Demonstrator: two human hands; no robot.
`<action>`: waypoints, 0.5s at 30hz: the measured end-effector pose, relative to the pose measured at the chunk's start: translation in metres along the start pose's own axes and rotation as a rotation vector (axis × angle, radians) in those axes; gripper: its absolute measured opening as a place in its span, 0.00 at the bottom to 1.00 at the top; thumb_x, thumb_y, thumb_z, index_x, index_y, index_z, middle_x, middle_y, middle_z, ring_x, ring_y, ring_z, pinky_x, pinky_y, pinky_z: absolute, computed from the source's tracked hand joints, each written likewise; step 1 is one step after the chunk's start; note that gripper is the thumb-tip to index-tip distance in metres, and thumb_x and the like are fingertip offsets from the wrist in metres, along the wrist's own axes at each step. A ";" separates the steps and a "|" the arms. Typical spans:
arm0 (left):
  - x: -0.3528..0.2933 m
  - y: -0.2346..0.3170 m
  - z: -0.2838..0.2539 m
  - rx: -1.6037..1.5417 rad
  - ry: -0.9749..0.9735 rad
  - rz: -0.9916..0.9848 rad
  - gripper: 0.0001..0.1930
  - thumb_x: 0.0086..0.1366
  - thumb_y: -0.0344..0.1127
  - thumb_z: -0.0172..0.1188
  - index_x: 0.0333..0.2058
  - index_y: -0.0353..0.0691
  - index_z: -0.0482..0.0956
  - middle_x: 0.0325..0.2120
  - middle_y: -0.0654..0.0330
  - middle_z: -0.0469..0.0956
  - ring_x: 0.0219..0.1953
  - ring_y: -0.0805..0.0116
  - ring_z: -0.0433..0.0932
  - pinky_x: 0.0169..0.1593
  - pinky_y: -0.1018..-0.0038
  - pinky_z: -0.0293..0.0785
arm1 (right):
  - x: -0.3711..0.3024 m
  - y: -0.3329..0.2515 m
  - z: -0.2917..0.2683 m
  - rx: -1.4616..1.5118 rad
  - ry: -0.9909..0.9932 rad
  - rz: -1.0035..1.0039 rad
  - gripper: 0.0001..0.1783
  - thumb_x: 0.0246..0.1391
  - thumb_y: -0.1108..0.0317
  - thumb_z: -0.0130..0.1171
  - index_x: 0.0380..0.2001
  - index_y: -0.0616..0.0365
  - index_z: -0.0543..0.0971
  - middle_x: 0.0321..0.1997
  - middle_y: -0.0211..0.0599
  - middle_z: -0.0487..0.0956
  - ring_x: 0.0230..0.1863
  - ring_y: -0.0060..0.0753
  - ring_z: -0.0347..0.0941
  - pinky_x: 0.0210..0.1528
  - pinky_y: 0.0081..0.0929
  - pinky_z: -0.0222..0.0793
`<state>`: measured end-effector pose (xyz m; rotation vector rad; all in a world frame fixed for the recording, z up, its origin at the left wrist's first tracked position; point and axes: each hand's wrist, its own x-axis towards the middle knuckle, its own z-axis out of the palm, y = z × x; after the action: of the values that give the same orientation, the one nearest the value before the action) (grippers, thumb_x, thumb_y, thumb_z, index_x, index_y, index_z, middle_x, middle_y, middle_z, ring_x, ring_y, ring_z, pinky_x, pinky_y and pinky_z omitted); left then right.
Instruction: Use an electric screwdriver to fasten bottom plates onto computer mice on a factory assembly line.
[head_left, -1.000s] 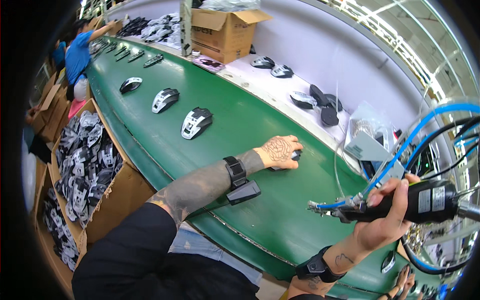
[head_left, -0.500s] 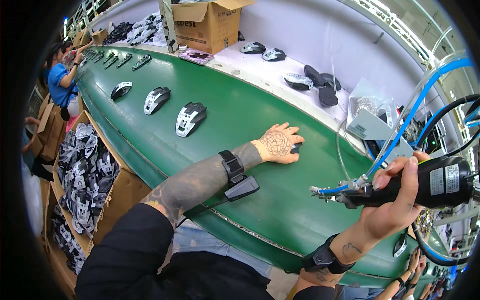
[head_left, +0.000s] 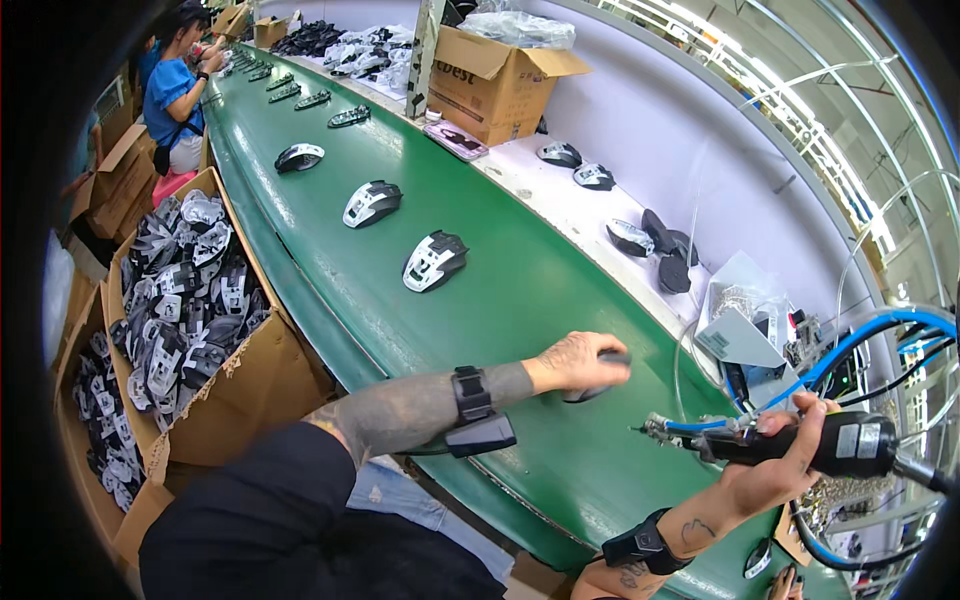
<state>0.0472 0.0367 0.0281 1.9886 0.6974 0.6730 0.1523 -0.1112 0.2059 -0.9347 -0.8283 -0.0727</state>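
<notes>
My left hand (head_left: pixel 572 364) grips a dark computer mouse (head_left: pixel 617 358) low over the green conveyor belt (head_left: pixel 500 390); my fingers hide much of it and motion blurs it. In my right hand (head_left: pixel 785 462) is a black power screwdriver (head_left: pixel 853 446), its fingers wrapped round the body. The driver's metal tip (head_left: pixel 648 428) points left, a short way to the right of the mouse. A blue air hose (head_left: pixel 800 385) runs along the tool. Further up the belt lie a white-and-black mouse shell (head_left: pixel 434 262) and two more like it, apart from my hands.
Cardboard boxes (head_left: pixel 215 375) heaped with mouse shells stand left of the belt. On the back ledge are a carton (head_left: pixel 495 85), several mouse parts (head_left: pixel 632 238) and a white bin (head_left: pixel 742 325). A person in blue (head_left: pixel 172 95) works at the far left. Another hand (head_left: pixel 785 583) shows bottom right.
My left hand lay over the mouse on the belt; now its fingers are closed round it and more of the mouse shows. The view has shifted. The screwdriver stays in my right hand.
</notes>
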 end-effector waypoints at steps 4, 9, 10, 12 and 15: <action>-0.015 0.006 0.003 -1.374 -0.085 -0.472 0.16 0.63 0.44 0.50 0.46 0.43 0.71 0.33 0.59 0.75 0.33 0.63 0.78 0.35 0.66 0.78 | 0.004 0.004 -0.002 -0.015 0.023 -0.032 0.12 0.56 0.68 0.50 0.41 0.63 0.67 0.33 0.39 0.74 0.17 0.16 0.62 0.22 0.14 0.58; -0.017 0.003 0.009 -1.566 -0.226 -0.441 0.19 0.64 0.43 0.50 0.51 0.44 0.67 0.41 0.57 0.72 0.37 0.60 0.77 0.39 0.61 0.79 | 0.009 0.007 0.006 0.135 0.072 -0.035 0.13 0.56 0.65 0.51 0.41 0.61 0.69 0.33 0.36 0.74 0.16 0.16 0.61 0.21 0.14 0.56; -0.016 0.002 0.010 -1.597 -0.262 -0.424 0.21 0.63 0.42 0.51 0.53 0.43 0.65 0.44 0.56 0.71 0.39 0.59 0.77 0.40 0.61 0.78 | 0.009 0.010 0.005 0.151 0.070 -0.032 0.13 0.56 0.64 0.52 0.41 0.61 0.69 0.32 0.37 0.74 0.15 0.16 0.61 0.20 0.13 0.56; -0.016 0.003 0.011 -1.615 -0.289 -0.424 0.21 0.63 0.42 0.51 0.54 0.42 0.64 0.45 0.55 0.71 0.39 0.58 0.77 0.40 0.60 0.78 | 0.009 0.013 0.008 0.116 0.099 -0.070 0.14 0.55 0.64 0.53 0.40 0.61 0.68 0.32 0.37 0.74 0.14 0.17 0.60 0.19 0.13 0.56; -0.018 0.003 0.012 -1.638 -0.314 -0.400 0.24 0.62 0.41 0.50 0.56 0.41 0.63 0.47 0.53 0.70 0.41 0.57 0.76 0.43 0.59 0.77 | 0.010 0.016 0.006 0.102 0.088 -0.095 0.14 0.55 0.64 0.52 0.39 0.62 0.68 0.32 0.38 0.74 0.14 0.17 0.60 0.20 0.12 0.56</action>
<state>0.0430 0.0158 0.0224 0.3847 0.1375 0.3875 0.1618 -0.0946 0.2036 -0.7909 -0.7879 -0.1518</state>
